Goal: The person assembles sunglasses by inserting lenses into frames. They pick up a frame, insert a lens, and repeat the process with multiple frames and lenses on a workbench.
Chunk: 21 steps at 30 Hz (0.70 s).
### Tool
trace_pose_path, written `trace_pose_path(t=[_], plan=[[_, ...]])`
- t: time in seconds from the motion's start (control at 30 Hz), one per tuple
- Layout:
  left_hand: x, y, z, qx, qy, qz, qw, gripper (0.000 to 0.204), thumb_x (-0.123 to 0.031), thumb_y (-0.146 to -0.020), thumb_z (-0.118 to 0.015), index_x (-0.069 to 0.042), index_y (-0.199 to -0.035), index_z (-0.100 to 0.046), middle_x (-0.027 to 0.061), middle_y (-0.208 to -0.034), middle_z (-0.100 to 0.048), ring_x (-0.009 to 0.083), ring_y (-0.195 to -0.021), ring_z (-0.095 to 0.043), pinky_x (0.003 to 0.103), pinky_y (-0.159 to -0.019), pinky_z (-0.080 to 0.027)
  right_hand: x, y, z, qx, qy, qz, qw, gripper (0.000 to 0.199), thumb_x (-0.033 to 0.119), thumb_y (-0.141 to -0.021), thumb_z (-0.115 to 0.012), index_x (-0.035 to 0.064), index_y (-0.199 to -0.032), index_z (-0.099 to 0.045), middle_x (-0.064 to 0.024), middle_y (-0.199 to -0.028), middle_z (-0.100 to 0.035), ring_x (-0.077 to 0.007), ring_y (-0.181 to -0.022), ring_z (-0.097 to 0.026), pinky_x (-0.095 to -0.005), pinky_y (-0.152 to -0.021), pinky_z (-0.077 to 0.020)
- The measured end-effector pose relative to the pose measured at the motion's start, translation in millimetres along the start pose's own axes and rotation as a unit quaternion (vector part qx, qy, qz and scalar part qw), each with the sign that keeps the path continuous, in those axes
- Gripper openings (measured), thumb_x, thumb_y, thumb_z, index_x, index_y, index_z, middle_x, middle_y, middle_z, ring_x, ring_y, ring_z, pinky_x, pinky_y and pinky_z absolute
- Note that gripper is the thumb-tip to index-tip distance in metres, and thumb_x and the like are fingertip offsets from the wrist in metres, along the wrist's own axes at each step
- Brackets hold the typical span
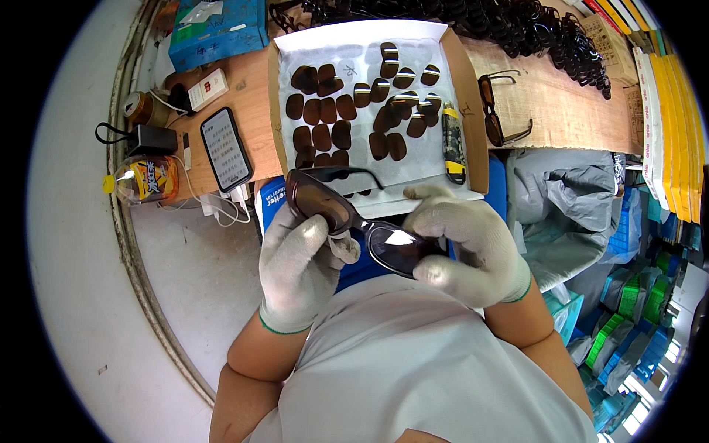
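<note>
Both gloved hands hold one pair of dark sunglasses (360,222) above my lap, tilted down toward the right. My left hand (299,258) is closed on the left lens and rim, thumb on the front. With thumb and fingers, my right hand (473,247) pinches the outer end of the other lens. One temple arm stretches across behind the frame; the other is mostly hidden by my right hand. Just beyond, a shallow white-lined cardboard box (354,173) holds rows and small piles of loose brown lenses (321,138). A yellow-and-black cutter-like tool (453,140) lies along its right side.
Another pair of sunglasses (496,111) lies right of the box, below a heap of dark frames (517,26). At left are a phone (227,150) with a cable, a small white box (207,90), a bottle (148,179) and a blue box (218,37). Grey plastic sheeting (561,207) hangs at right.
</note>
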<state>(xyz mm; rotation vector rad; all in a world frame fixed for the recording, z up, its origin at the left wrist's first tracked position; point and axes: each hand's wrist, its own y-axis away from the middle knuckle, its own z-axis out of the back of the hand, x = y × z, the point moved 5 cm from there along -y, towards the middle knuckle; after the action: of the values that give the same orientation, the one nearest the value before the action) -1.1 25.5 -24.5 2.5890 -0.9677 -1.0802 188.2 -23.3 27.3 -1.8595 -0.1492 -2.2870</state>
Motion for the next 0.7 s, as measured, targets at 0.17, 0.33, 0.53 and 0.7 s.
trace_pose_path(t=[0.17,0.33,0.53,0.7], plan=[[13,-2,5,0.021,0.044,0.069,0.996,0.036,-0.023,-0.092,-0.065,0.001,-0.117,-0.053,0.0084,-0.095,-0.059,0.0162,-0.075,-0.059,0.035,-0.068,-0.051,9,7,-4,-0.008,-0.076,-0.055,0.996,0.043,0.026,-0.081,-0.076,-0.0094,-0.102,-0.065,-0.0162,-0.088,-0.068,-0.0200,-0.076,-0.065,-0.0309,-0.072,-0.0519],[14,-3,4,0.013,0.054,0.080,0.995,0.040,-0.024,-0.093,-0.065,0.001,-0.120,-0.050,0.0077,-0.093,-0.059,0.0165,-0.076,-0.061,0.035,-0.069,-0.052,10,11,-6,-0.022,-0.183,-0.124,0.975,0.026,0.010,-0.087,-0.069,-0.0057,-0.106,-0.063,-0.0138,-0.085,-0.070,-0.0187,-0.077,-0.066,-0.0311,-0.073,-0.0519],[14,-8,1,0.059,0.053,0.081,0.994,0.038,-0.024,-0.094,-0.063,0.002,-0.118,-0.050,0.0079,-0.092,-0.059,0.0174,-0.077,-0.060,0.034,-0.070,-0.053,11,9,-7,-0.010,-0.141,-0.101,0.985,0.028,0.011,-0.087,-0.070,-0.0059,-0.108,-0.062,-0.0143,-0.081,-0.070,-0.0198,-0.070,-0.067,-0.0308,-0.066,-0.0525],[14,-7,2,-0.006,0.031,0.094,0.995,0.038,-0.024,-0.094,-0.062,0.003,-0.117,-0.048,0.0094,-0.094,-0.058,0.0178,-0.079,-0.059,0.032,-0.070,-0.052,12,9,-8,-0.018,-0.123,-0.086,0.988,0.031,0.014,-0.088,-0.071,-0.0050,-0.109,-0.061,-0.0148,-0.079,-0.069,-0.0200,-0.067,-0.067,-0.0303,-0.063,-0.0511]])
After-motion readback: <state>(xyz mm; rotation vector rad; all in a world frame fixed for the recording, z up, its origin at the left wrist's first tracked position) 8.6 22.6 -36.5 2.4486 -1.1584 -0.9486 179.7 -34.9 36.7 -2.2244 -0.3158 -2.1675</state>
